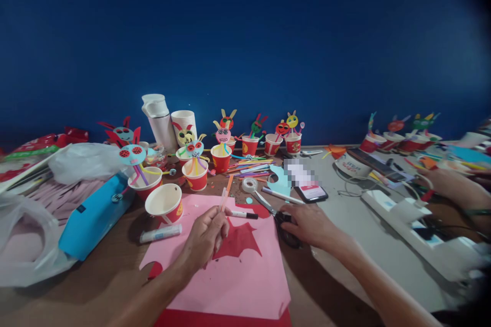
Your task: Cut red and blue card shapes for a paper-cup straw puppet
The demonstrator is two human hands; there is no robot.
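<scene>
Lightly, left hand pinching straw, right hand curled

The head view looks forward and down at the left hand and right hand. A blue wall fills the upper frame.

Hands with straw, scissors, pink paper

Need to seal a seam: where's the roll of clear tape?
In the head view, the roll of clear tape lies just beyond the pink paper, next to the tips of the scissors.
</scene>
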